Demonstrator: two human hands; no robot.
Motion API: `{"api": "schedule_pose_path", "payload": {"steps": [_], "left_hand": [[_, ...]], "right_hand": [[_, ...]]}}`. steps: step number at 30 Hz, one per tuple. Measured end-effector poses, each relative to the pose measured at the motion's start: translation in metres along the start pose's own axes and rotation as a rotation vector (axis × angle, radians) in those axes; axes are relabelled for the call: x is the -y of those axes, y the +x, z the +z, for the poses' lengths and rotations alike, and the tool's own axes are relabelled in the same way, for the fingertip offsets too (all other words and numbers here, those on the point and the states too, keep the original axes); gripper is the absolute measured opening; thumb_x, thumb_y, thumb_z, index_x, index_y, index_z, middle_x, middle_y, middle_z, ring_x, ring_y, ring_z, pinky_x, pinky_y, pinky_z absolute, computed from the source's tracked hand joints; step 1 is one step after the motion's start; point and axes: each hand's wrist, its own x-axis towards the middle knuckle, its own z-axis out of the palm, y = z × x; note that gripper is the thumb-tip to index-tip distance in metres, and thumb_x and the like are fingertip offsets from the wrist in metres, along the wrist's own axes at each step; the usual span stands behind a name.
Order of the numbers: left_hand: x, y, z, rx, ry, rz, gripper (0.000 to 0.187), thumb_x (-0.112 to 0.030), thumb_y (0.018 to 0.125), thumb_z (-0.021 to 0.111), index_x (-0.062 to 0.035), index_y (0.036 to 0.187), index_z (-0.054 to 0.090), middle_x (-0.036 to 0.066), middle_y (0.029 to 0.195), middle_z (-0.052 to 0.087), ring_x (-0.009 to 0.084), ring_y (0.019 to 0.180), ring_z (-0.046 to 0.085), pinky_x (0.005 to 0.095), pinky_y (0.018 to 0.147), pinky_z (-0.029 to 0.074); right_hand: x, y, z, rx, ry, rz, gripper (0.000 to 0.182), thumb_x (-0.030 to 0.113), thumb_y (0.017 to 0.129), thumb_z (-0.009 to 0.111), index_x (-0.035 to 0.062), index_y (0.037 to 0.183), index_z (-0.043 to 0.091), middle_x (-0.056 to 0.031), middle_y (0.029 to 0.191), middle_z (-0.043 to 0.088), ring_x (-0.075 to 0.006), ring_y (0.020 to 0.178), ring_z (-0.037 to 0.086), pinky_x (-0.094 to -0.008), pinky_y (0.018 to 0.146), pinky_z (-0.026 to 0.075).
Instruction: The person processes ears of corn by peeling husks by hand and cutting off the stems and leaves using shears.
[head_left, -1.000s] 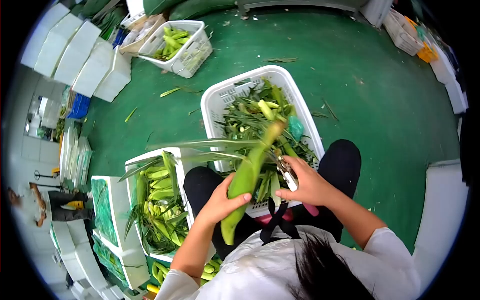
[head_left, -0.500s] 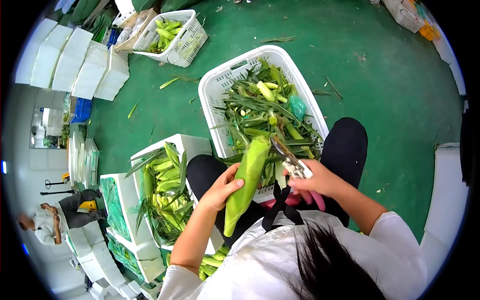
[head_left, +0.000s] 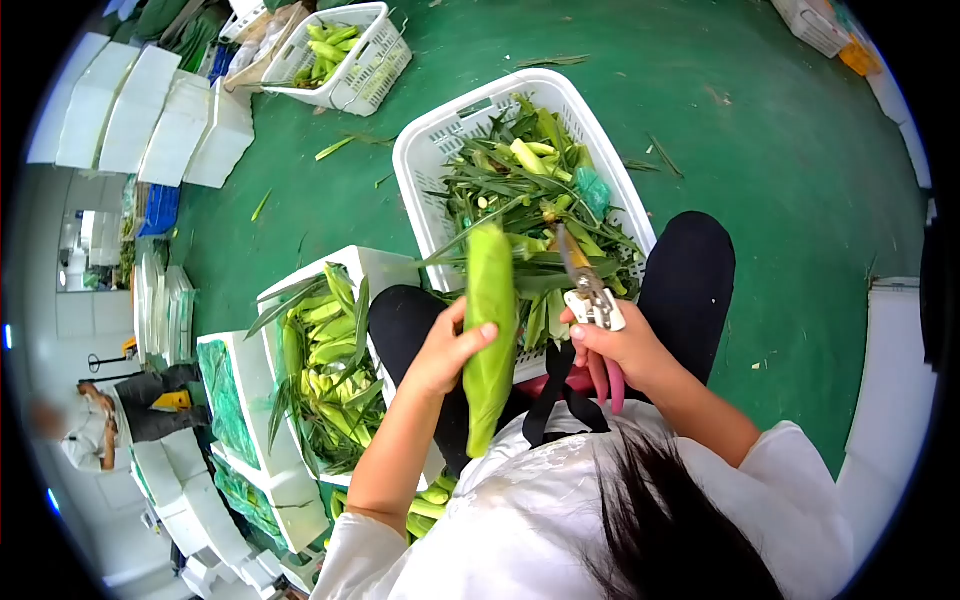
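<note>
- Currently, your left hand (head_left: 452,350) is wrapped around an ear of corn (head_left: 487,350) in its green husk, thumb across the near face and the fingers mostly hidden behind it.
- That ear is held in front of your lap, its far end slightly blurred and seen against the near part of the white basket (head_left: 418,180), its narrower end pointing back toward your shirt (head_left: 480,500).
- Your right hand (head_left: 625,345) grasps a pair of pruning shears (head_left: 592,295), with their pinkish handles hanging below your fingers and the blades pointing away from you; you cannot tell from this view whether those blades are fully together.
- The shears and the ear are apart, with a gap between them.
- Between your knees stands the basket, filled with leaves and husk trimmings (head_left: 490,185), a few pale stalk pieces, and a crumpled green plastic bag (head_left: 592,188) near its right side.
- Beside your left knee, a white foam box (head_left: 385,272) holds more husked-in ears (head_left: 325,345) and long leaves.
- Left of that box are foam boxes with green wrapping (head_left: 228,390).
- Farther ahead on the green floor (head_left: 780,200), another white basket (head_left: 378,65) contains corn.
- At the far left, another person (head_left: 95,430) stands near stacked foam boxes.
</note>
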Motion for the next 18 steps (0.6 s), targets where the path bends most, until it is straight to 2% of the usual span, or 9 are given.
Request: {"api": "schedule_pose_path", "payload": {"steps": [1,3,5,7,10,13,14,17,18], "left_hand": [[-0.004,0.000,0.000,-0.040,-0.106,0.033,0.071,-0.042,0.078,0.077,-0.0003,0.130,0.049,0.015,0.112,0.064,0.0274,0.103,0.066,0.0424,0.090,0.054],[-0.015,0.008,0.006,-0.200,-0.205,0.279,0.065,-0.039,0.082,0.074,-0.0012,0.128,0.047,0.016,0.112,0.064,0.0291,0.107,0.064,0.0439,0.090,0.054],[-0.019,0.018,0.005,-0.344,-0.278,0.469,0.065,-0.032,0.086,0.073,-0.0028,0.134,0.040,0.017,0.115,0.062,0.0314,0.114,0.060,0.0467,0.096,0.051],[-0.027,0.024,0.015,-0.485,-0.348,0.614,0.071,-0.030,0.087,0.072,-0.0048,0.141,0.033,0.016,0.122,0.057,0.0332,0.120,0.056,0.0491,0.104,0.045],[-0.026,0.025,0.031,-0.591,-0.416,0.772,0.078,-0.024,0.090,0.070,-0.0046,0.146,0.021,0.017,0.125,0.054,0.0314,0.124,0.053,0.0469,0.108,0.040],[-0.005,0.023,0.052,-0.638,-0.427,0.887,0.078,-0.025,0.091,0.070,-0.0052,0.146,0.019,0.015,0.124,0.053,0.0318,0.125,0.051,0.0478,0.109,0.038],[0.004,0.021,0.051,-0.620,-0.363,0.911,0.077,-0.028,0.092,0.069,-0.0061,0.145,0.019,0.014,0.122,0.053,0.0316,0.123,0.052,0.0483,0.109,0.039],[0.010,0.021,0.044,-0.689,-0.552,0.869,0.075,-0.031,0.091,0.070,-0.0065,0.143,0.022,0.014,0.121,0.054,0.0312,0.122,0.052,0.0484,0.108,0.040],[0.011,0.022,0.043,-0.687,-0.590,0.870,0.071,-0.033,0.091,0.069,-0.0069,0.141,0.026,0.014,0.122,0.054,0.0304,0.121,0.053,0.0481,0.107,0.041]], "right_hand": [[0.004,-0.008,0.003,0.002,0.055,0.057,0.031,0.013,0.089,0.067,0.0001,0.116,0.058,-0.0061,0.079,0.063,-0.0130,0.062,0.061,-0.0264,0.059,0.052],[-0.002,-0.019,0.006,0.102,0.081,0.074,0.044,0.012,0.089,0.066,-0.0001,0.128,0.051,-0.0063,0.088,0.062,-0.0148,0.066,0.062,-0.0297,0.067,0.053],[-0.018,-0.025,0.007,0.240,0.046,0.020,0.061,0.018,0.088,0.068,0.0016,0.140,0.041,-0.0062,0.108,0.058,-0.0163,0.091,0.060,-0.0328,0.084,0.049],[-0.015,-0.030,0.016,0.214,0.018,0.124,0.064,0.021,0.087,0.070,0.0018,0.141,0.041,-0.0078,0.109,0.058,-0.0148,0.091,0.058,-0.0314,0.081,0.049],[-0.010,-0.022,0.028,0.126,0.053,0.276,0.069,0.026,0.086,0.072,0.0014,0.142,0.040,-0.0067,0.103,0.058,-0.0126,0.083,0.056,-0.0284,0.076,0.048],[-0.021,0.015,0.021,0.103,0.000,0.183,0.069,0.030,0.086,0.073,0.0013,0.141,0.042,-0.0040,0.097,0.057,-0.0103,0.079,0.053,-0.0254,0.071,0.046],[-0.024,0.028,0.022,0.074,0.018,0.145,0.062,0.026,0.084,0.076,0.0014,0.134,0.048,-0.0011,0.092,0.056,-0.0090,0.076,0.053,-0.0231,0.067,0.045],[-0.054,0.052,0.034,-0.020,-0.093,-0.111,0.051,0.019,0.081,0.079,0.0022,0.123,0.054,-0.0009,0.091,0.055,-0.0079,0.075,0.053,-0.0231,0.066,0.046],[-0.055,0.054,0.040,-0.061,-0.116,-0.113,0.049,0.010,0.082,0.076,0.0021,0.125,0.054,-0.0005,0.091,0.058,-0.0072,0.072,0.053,-0.0232,0.061,0.044]]}}
